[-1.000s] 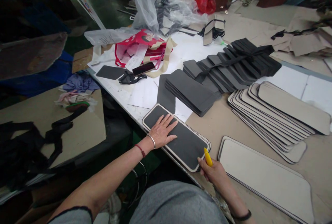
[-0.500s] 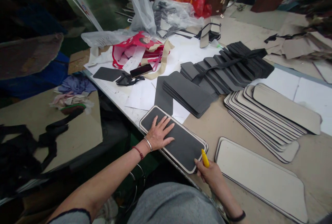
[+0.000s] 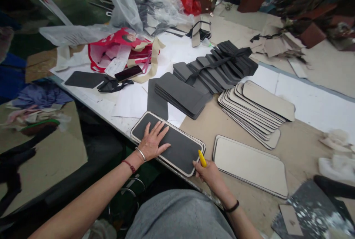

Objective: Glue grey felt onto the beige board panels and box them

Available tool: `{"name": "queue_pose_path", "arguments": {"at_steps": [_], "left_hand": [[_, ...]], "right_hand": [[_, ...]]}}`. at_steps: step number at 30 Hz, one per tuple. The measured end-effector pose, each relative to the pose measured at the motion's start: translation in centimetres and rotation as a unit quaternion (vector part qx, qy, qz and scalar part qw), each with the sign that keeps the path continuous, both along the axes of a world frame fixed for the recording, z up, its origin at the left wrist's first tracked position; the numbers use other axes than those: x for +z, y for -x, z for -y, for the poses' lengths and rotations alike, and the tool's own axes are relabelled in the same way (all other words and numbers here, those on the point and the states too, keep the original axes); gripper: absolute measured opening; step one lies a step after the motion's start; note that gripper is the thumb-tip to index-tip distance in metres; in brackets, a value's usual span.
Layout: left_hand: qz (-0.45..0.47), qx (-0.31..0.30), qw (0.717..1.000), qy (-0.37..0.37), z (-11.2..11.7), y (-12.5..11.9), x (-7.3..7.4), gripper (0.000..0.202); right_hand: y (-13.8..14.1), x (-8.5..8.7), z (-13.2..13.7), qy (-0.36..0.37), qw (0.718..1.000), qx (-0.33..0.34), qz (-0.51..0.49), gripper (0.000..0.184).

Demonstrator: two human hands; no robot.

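Note:
Under my left hand (image 3: 153,141) lies a dark grey rounded panel (image 3: 177,154), pressed flat with the fingers spread. It rests on a slightly larger cream panel (image 3: 135,130), whose rim shows all round as a pale border; more panels are stacked beneath, at the table's near edge. My right hand (image 3: 209,173) is closed around a yellow pen (image 3: 202,158) at the panel's near right corner. The pen's tip is hidden by the fingers. Just right of that hand is a low stack of cream panels (image 3: 251,163).
Fanned cream panels (image 3: 257,115) lie behind, beside a fanned row of dark grey panels (image 3: 210,69) with a black strap. A red bag (image 3: 111,52) and a phone (image 3: 128,73) are at left. A stained dark sheet (image 3: 310,209) lies at the right.
The view has swung right, so everything appears shifted left and the stained sheet has come into view. Both hands keep about the same place on the panel.

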State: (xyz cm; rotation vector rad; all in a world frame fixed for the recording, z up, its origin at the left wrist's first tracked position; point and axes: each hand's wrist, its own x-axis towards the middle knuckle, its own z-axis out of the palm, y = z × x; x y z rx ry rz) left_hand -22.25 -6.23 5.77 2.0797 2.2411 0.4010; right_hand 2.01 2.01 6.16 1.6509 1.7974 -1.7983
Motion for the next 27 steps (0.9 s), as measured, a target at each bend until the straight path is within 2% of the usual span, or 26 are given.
{"name": "queue_pose_path", "arguments": {"at_steps": [6, 12, 21, 27], "left_hand": [[-0.007, 0.006, 1.0, 0.0, -0.2, 0.0, 0.5, 0.055], [-0.028, 0.001, 0.999, 0.038, 0.0, 0.0, 0.2, 0.056], [-0.023, 0.0, 1.0, 0.019, 0.2, 0.0, 0.3, 0.053], [-0.057, 0.024, 0.998, 0.012, -1.7, -0.7, 0.9, 0.055]], "right_hand": [[-0.2, 0.0, 0.0, 0.002, 1.0, -0.003, -0.011, 0.029], [-0.2, -0.5, 0.0, -0.008, 1.0, -0.002, 0.006, 0.029], [0.2, 0.4, -0.1, 0.001, 1.0, -0.002, 0.008, 0.027], [0.2, -0.4, 0.2, -0.007, 1.0, -0.018, 0.006, 0.023]]}}
